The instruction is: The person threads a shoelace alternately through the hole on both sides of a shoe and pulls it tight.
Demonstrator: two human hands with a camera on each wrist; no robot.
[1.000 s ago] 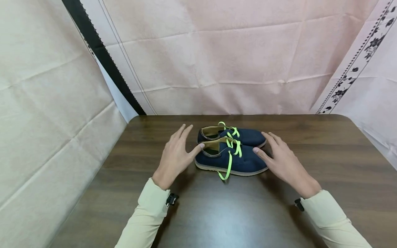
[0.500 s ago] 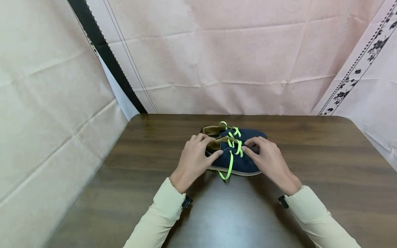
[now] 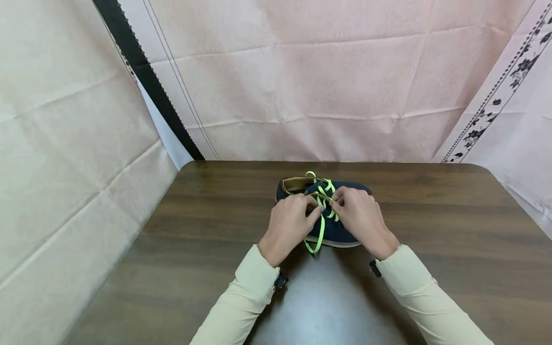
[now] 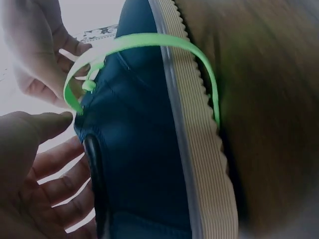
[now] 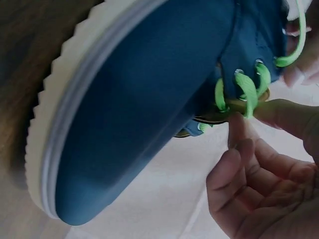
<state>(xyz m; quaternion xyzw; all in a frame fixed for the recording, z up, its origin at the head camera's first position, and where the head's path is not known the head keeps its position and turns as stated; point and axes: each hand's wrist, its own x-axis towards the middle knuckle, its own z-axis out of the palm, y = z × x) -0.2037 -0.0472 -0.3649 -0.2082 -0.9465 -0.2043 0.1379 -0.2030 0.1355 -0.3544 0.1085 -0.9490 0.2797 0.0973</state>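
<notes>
A navy shoe (image 3: 334, 235) with a pale ridged sole stands on the table, its toe to the right. Bright green laces (image 3: 321, 230) thread its eyelets, and one end droops over the near side. My left hand (image 3: 286, 223) holds the shoe at its opening; in the left wrist view its thumb (image 4: 52, 124) meets the upper edge, while the fingertips are partly hidden behind. My right hand (image 3: 362, 218) pinches the shoe by the tongue and laces, between thumb (image 5: 284, 117) and forefinger. Just behind sits the matching shoe (image 3: 351, 186), also green-laced, partly covered by the near one and my hands.
The brown wooden table (image 3: 129, 287) has rounded far corners. Pale cloth (image 3: 276, 86) hangs behind it, with a floral border on the right, and another cloth (image 3: 77, 167) hangs along the left. Black straps with small devices (image 3: 281, 280) circle both wrists.
Both hands have come inward from either side of the shoes to the near shoe's opening and laces, and their fingers have closed there. The shoes stay about where they were.
</notes>
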